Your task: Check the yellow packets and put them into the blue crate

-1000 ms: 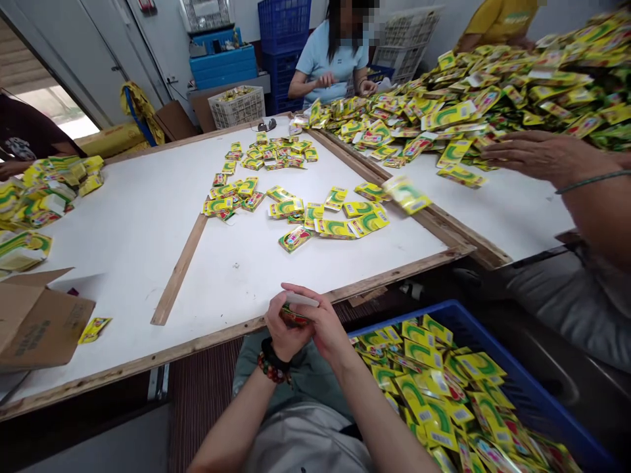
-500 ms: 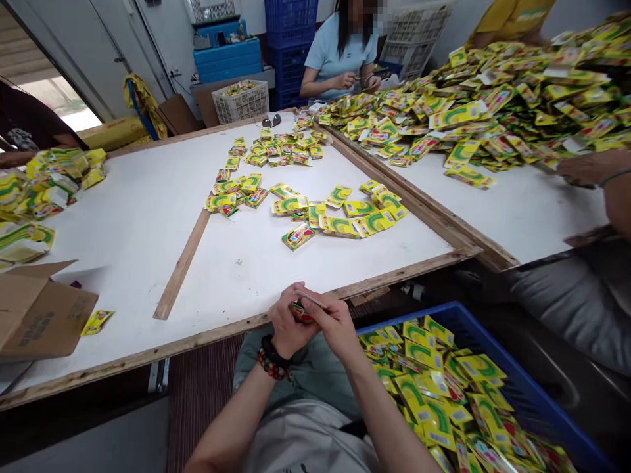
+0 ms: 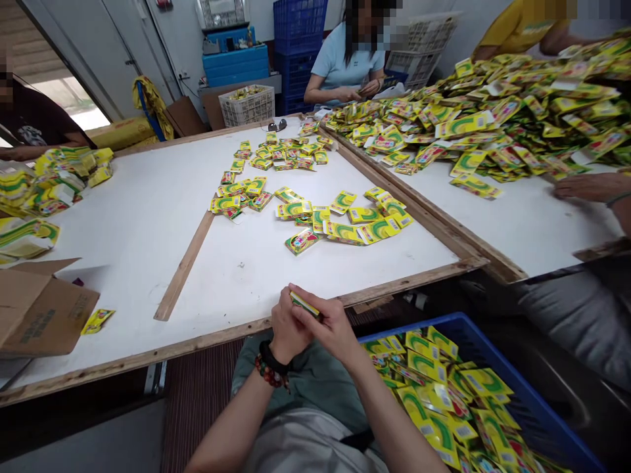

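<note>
Over the near edge of the white table point(image 3: 256, 276), both my hands are closed around one small yellow-and-green cardboard box point(image 3: 304, 303). My left hand point(image 3: 290, 332), with dark and beaded bracelets at its wrist, wraps the box from the left. From the right, the fingers of my right hand point(image 3: 328, 323) press along the box, whose narrow side faces up. Much of it is hidden by my fingers. Beyond my hands, a single box point(image 3: 302, 241) lies with its red picture up, beside a loose group of similar yellow boxes point(image 3: 365, 215).
At my right stands a blue crate point(image 3: 458, 322) full of flat yellow boxes. A wooden strip point(image 3: 185, 266) crosses the table. An open brown carton point(image 3: 46, 309) and a yellow packet point(image 3: 97, 321) lie left. A large box heap point(image 3: 522, 112) covers the right table; co-workers sit around.
The box in my hands has turned, so its yellow narrow side now faces up, where a pale flap and red face showed before. The whole view has shifted slightly.
</note>
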A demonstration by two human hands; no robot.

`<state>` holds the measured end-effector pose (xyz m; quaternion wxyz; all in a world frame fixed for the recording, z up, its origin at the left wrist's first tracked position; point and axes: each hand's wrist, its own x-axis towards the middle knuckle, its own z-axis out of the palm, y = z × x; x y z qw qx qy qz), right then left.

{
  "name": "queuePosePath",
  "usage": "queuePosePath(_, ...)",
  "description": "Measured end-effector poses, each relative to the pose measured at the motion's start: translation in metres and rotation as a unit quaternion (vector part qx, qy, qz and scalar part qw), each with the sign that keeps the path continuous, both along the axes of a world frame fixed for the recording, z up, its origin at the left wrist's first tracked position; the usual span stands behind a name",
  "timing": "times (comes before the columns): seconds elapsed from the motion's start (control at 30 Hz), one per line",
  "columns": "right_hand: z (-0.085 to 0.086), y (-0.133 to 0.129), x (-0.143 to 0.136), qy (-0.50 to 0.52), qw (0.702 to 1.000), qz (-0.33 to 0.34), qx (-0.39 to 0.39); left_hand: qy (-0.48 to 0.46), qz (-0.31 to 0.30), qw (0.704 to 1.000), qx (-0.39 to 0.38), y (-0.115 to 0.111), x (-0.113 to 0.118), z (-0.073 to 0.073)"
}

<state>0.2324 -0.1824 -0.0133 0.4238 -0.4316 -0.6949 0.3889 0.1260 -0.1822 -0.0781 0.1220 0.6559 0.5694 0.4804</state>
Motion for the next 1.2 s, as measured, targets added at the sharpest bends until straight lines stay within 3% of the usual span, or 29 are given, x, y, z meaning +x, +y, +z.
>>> queuePosePath(0.1, -0.001, -0.001, 0.003, -0.049, 0.998, 0.019, 0.039, -0.013, -0.004, 1.000, -0.018, 0.000, 0.000, -0.002)
queuePosePath(0.27, -0.002, -0.005, 0.002, -0.049, 0.996, 0.024, 0.077, -0.053, -0.024, 0.998, 0.020, 0.000, -0.001, -0.005)
queuePosePath(0.4, 0.009, -0.008, 0.001, -0.081, 0.992, 0.031, 0.094, -0.060, -0.035, 0.997, 0.033, -0.002, -0.004, -0.002)
queuePosePath(0.5, 0.019, -0.009, -0.003, -0.159, 0.984, -0.001, 0.080, -0.016, -0.032, 0.999, 0.036, -0.002, -0.005, -0.002)
queuePosePath(0.73, 0.015, -0.015, -0.025, -0.303, 0.940, -0.063, 0.146, 0.082, 0.053, 0.987, 0.129, 0.005, -0.009, -0.029)
queuePosePath(0.8, 0.012, -0.016, -0.026, -0.305, 0.939, -0.054, 0.151, 0.081, 0.041, 0.987, 0.133, 0.005, -0.011, -0.031)
queuePosePath(0.87, 0.008, -0.016, -0.021, -0.297, 0.942, -0.049, 0.149, 0.062, -0.016, 0.994, 0.087, 0.002, -0.011, -0.022)
queuePosePath(0.97, -0.001, -0.019, 0.001, -0.255, 0.956, -0.049, 0.138, 0.049, -0.130, 0.990, -0.005, -0.003, -0.007, 0.007)
queuePosePath(1.03, -0.010, -0.029, 0.031, -0.204, 0.970, -0.064, 0.117, 0.093, -0.214, 0.972, -0.026, 0.000, -0.002, 0.030)
queuePosePath(1.1, -0.022, -0.049, 0.073, -0.194, 0.970, -0.132, 0.062, 0.149, -0.264, 0.953, -0.027, 0.013, 0.001, 0.049)
queuePosePath(1.13, -0.029, -0.062, 0.098, -0.224, 0.954, -0.196, 0.018, 0.172, -0.261, 0.950, -0.029, 0.026, 0.003, 0.056)
queuePosePath(1.2, -0.042, -0.090, 0.150, -0.354, 0.884, -0.284, -0.113, 0.210, -0.205, 0.955, -0.054, 0.060, 0.006, 0.065)
